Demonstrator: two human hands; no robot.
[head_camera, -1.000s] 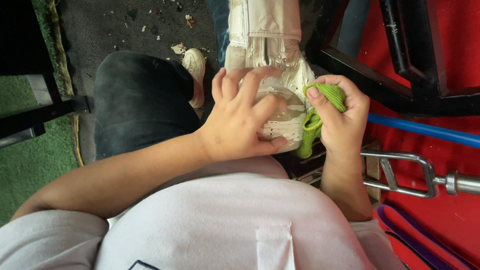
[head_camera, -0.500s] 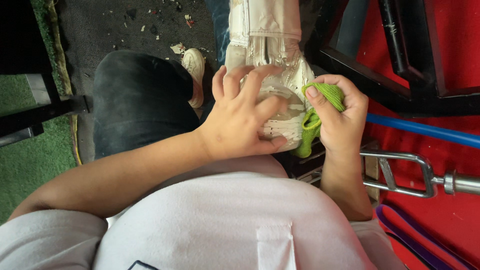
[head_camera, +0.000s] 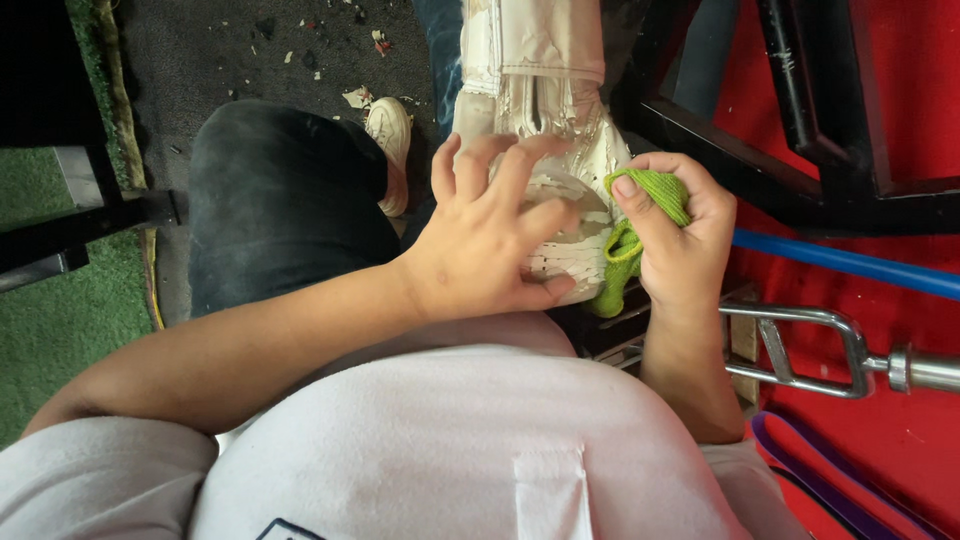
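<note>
I see little free room around my hands. My left hand (head_camera: 490, 245) lies spread on the white padded item (head_camera: 545, 120), and my right hand (head_camera: 675, 235) with the green cloth (head_camera: 630, 250) presses against its right side. Just right of that, the black metal frame (head_camera: 800, 190), the blue bar (head_camera: 850, 265) and the chrome handle (head_camera: 800, 350) crowd the red mat (head_camera: 900, 90). To the left, my dark-trousered knee (head_camera: 280, 200) blocks passage. The dark floor (head_camera: 230, 50) beyond the knee is open.

cloth (head_camera: 655, 192) bright green; padded sports gear (head_camera: 540, 110) cream-white, ribbed | mat (head_camera: 900, 90) red; bar (head_camera: 850, 262) blue
</note>
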